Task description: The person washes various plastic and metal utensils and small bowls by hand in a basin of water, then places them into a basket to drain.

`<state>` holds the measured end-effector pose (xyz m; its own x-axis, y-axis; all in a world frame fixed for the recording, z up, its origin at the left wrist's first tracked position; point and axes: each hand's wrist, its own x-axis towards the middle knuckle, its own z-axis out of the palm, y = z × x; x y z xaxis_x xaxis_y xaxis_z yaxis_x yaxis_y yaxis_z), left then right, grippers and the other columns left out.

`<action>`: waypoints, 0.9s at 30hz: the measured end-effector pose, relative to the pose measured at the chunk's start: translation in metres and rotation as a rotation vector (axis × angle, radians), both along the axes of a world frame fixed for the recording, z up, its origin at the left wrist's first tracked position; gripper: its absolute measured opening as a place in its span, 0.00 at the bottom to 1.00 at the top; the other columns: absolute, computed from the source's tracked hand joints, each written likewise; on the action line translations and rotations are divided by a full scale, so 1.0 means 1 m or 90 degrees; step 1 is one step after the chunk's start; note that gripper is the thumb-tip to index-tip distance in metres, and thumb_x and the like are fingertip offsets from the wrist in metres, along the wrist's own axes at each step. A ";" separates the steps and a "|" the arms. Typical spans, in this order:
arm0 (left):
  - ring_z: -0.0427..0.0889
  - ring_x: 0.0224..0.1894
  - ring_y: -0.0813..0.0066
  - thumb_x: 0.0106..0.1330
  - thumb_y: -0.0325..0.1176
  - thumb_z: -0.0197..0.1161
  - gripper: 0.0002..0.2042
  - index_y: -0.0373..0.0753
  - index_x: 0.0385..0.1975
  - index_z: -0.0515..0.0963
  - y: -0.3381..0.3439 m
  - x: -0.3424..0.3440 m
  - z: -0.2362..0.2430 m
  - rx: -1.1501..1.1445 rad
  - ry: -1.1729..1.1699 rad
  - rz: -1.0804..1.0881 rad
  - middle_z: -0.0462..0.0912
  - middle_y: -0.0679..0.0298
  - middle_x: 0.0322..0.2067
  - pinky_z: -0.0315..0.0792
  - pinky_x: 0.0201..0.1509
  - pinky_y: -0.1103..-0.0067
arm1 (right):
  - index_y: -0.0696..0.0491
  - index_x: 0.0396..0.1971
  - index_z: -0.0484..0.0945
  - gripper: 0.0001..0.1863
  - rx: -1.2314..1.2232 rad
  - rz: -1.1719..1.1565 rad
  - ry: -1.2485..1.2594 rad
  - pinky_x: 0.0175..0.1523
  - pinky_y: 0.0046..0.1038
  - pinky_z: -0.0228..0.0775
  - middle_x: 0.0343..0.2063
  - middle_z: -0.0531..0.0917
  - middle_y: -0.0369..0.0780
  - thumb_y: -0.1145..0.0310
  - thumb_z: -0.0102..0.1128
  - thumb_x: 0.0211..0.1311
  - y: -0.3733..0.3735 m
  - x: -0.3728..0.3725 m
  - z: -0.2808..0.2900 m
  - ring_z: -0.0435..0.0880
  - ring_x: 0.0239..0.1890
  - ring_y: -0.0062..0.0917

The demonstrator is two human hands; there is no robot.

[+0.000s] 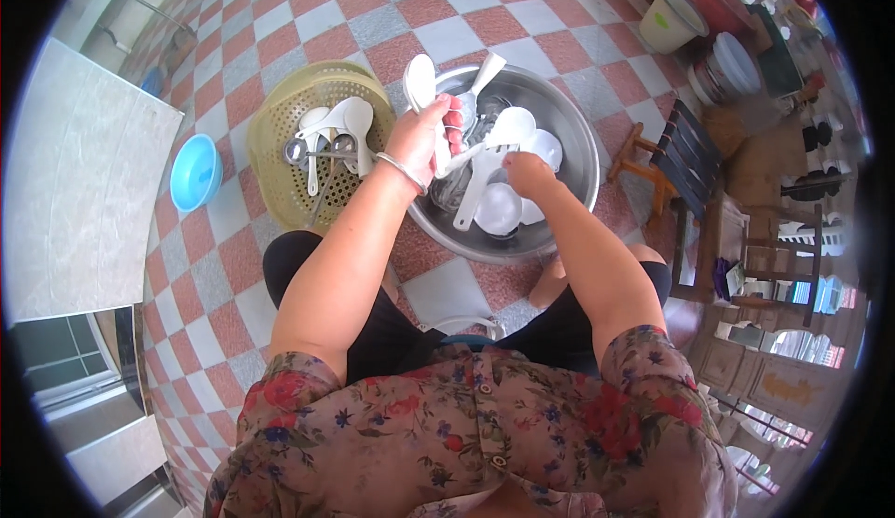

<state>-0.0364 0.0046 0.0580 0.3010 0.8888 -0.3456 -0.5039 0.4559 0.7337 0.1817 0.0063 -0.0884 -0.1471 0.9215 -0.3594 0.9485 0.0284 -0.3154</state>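
Observation:
My left hand [431, 140] is closed around white spoons [419, 82], their bowls pointing up past the thumb; how many it holds is hard to tell. It is raised over the left side of a large metal basin [585, 192]. Inside the basin lie a white ladle [512, 126], a white slotted turner [477, 188], a round white scoop [498, 208] and several metal utensils. Low over the basin's middle, my right hand [531, 176] is curled next to the slotted turner, and what its fingers grip is hidden.
Left of the basin stands a yellow-green colander [270, 168] with several white and metal spoons in it. Farther left is a small blue bowl [196, 173]. A low folding stool [685, 159], buckets [673, 19] and wooden furniture line the right. Red and white tiles cover the floor.

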 end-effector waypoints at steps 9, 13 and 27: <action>0.69 0.23 0.78 0.64 0.37 0.52 0.09 0.37 0.33 0.71 0.000 0.004 0.002 0.038 0.020 0.001 0.71 0.66 0.24 0.66 0.26 0.82 | 0.51 0.41 0.76 0.14 -0.076 -0.036 -0.147 0.49 0.35 0.69 0.44 0.78 0.44 0.70 0.49 0.54 -0.011 0.003 0.001 0.77 0.47 0.37; 0.69 0.23 0.78 0.64 0.37 0.52 0.09 0.36 0.33 0.71 -0.002 0.001 0.005 0.047 0.044 0.006 0.71 0.66 0.24 0.67 0.26 0.82 | 0.52 0.40 0.78 0.14 -0.113 0.007 -0.218 0.51 0.36 0.68 0.46 0.76 0.42 0.70 0.49 0.53 -0.014 -0.001 0.018 0.75 0.50 0.36; 0.69 0.22 0.78 0.64 0.37 0.51 0.09 0.37 0.33 0.71 0.001 0.004 0.002 0.045 0.011 0.013 0.71 0.66 0.23 0.66 0.25 0.81 | 0.50 0.39 0.74 0.13 -0.071 -0.128 -0.167 0.52 0.35 0.66 0.43 0.77 0.45 0.64 0.49 0.56 -0.017 0.019 0.014 0.76 0.48 0.37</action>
<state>-0.0328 0.0053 0.0601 0.2765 0.9175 -0.2859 -0.5002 0.3914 0.7724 0.2004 -0.0106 -0.0746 0.1438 0.8757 -0.4610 0.9808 -0.1880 -0.0512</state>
